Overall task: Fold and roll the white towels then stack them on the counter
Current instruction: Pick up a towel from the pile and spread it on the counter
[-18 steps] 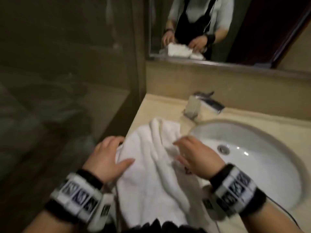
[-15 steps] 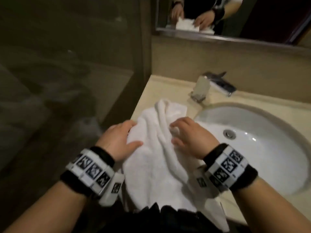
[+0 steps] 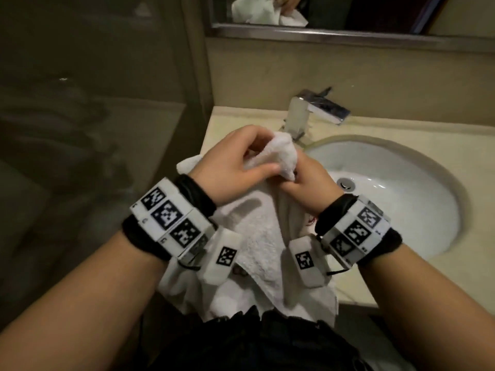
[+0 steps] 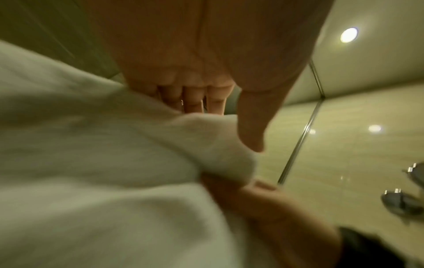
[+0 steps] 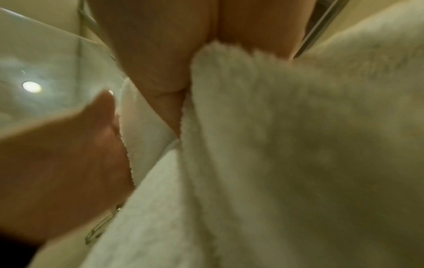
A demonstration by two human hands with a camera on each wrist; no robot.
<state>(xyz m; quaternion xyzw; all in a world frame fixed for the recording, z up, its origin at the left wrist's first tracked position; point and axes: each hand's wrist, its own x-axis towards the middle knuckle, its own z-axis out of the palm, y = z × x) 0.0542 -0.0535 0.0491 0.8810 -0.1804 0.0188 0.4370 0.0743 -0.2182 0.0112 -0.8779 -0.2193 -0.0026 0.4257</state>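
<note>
A white towel lies crumpled on the beige counter left of the basin and hangs over the front edge. My left hand grips its bunched far end, fingers curled over the top and thumb along the side. My right hand pinches the same bunch from the right, just below it. In the left wrist view the thumb presses the towel fold. The right wrist view shows the towel filling the frame, held against the palm.
A white oval basin with a drain sits right of the towel. A chrome tap stands behind it. A mirror runs along the back wall, and a dark glass partition borders the counter's left side.
Both hands have left the flat towel's sides and come together at its far end, gathering it into a raised bunch. The head view has tilted down.
</note>
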